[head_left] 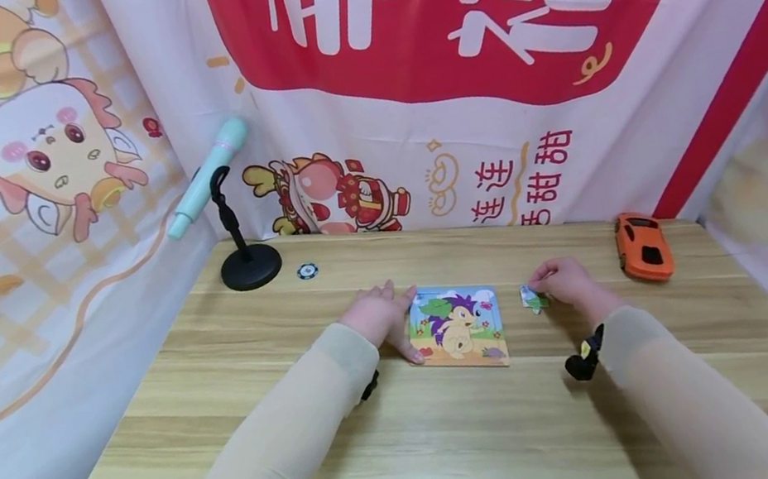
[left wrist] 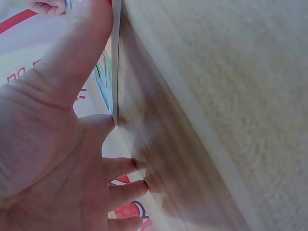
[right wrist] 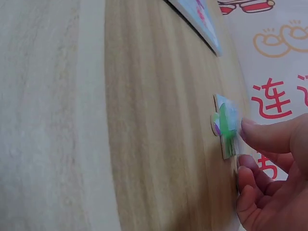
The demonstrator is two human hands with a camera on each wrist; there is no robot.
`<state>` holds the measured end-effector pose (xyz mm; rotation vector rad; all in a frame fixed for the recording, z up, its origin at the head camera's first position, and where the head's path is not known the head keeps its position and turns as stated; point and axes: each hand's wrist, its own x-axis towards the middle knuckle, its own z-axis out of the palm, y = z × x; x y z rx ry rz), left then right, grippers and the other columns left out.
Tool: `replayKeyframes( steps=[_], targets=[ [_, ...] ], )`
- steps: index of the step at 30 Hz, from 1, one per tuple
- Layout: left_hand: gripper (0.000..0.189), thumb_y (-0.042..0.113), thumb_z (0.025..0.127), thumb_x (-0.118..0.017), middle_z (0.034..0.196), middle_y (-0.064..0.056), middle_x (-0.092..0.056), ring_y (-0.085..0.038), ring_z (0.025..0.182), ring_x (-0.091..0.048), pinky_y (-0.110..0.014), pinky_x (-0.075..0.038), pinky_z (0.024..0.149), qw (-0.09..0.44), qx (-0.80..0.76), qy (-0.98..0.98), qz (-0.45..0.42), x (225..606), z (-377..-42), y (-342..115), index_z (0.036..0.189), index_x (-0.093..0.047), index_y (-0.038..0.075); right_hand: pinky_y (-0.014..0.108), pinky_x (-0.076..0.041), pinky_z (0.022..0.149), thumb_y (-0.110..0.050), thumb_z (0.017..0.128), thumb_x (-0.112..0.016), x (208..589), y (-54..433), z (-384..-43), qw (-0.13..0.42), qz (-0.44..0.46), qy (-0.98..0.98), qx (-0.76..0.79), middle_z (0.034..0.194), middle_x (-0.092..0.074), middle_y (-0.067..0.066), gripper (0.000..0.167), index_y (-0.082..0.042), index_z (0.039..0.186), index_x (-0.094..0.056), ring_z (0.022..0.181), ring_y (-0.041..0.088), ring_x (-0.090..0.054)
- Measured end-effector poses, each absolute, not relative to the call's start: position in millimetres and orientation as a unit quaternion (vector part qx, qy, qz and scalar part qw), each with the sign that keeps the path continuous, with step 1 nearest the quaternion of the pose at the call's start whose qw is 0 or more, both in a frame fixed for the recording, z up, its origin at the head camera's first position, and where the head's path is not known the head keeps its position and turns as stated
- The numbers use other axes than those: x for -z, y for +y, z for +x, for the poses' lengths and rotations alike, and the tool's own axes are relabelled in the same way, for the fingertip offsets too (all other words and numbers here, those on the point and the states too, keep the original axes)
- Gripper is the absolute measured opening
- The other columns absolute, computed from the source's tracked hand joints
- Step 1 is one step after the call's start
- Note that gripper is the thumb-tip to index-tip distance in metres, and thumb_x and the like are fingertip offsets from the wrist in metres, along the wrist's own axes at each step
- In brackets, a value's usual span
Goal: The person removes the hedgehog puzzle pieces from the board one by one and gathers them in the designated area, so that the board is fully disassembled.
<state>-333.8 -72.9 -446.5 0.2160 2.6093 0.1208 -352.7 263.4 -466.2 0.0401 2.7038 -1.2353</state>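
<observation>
From my end, the biggest thing on the feed is the soft, creased cloth backdrop (head_left: 403,73), printed in red, hanging behind the wood-grained table (head_left: 462,445). A pale teal microphone (head_left: 211,175) leans against it, slanting over the far left corner at the round-based black stand (head_left: 250,266). The square, flat puzzle board (head_left: 460,363) lies mid-table, its thin rim enclosing a purple-spined hedgehog picture (head_left: 461,334); I can't make out every seam. I see the left hand (head_left: 387,318) spread at the board's left side, thumb and index finger touching its edge, covering a little of it. The right hand (head_left: 568,283) has its fingers curled, thumb at the loose puzzle piece; whether it pinches, I cannot tell. Farther right sits a glossy orange toy car (head_left: 645,247), rounded at its corners. That puzzle piece (head_left: 534,300), green and pale blue, is right of the board, possibly more than one overlapping. Smallest is a round patterned chip (head_left: 308,271) beside the stand.
</observation>
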Motion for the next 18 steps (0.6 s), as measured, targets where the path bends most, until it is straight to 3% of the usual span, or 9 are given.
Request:
replayKeyframes(
  steps=[7,18],
  targets=[
    [0.148,0.076,0.033,-0.080,0.165,-0.007,0.004,-0.036,0.149,0.000,-0.056,-0.007,0.117,0.264,-0.049,0.961,0.071,454.9,-342.1,-72.6,0.157,-0.008,0.041,0.039,-0.047,0.080,-0.016,0.095,-0.066,457.1,238.6,-358.9,0.085,0.001,0.921,0.380,0.103,-0.062,0.015,0.016,-0.002,0.103,-0.064,0.093,0.029,-0.055],
    [0.137,0.068,0.047,-0.085,0.165,-0.008,-0.002,-0.037,0.148,-0.004,-0.060,-0.017,0.114,0.255,-0.068,0.961,0.077,429.7,-319.7,-73.0,0.159,-0.012,0.037,0.042,-0.048,0.082,-0.013,0.089,-0.074,448.8,145.5,-346.6,0.109,-0.115,0.913,0.377,0.107,-0.060,0.011,0.021,-0.010,0.109,-0.069,0.096,0.027,-0.055]
  ],
)
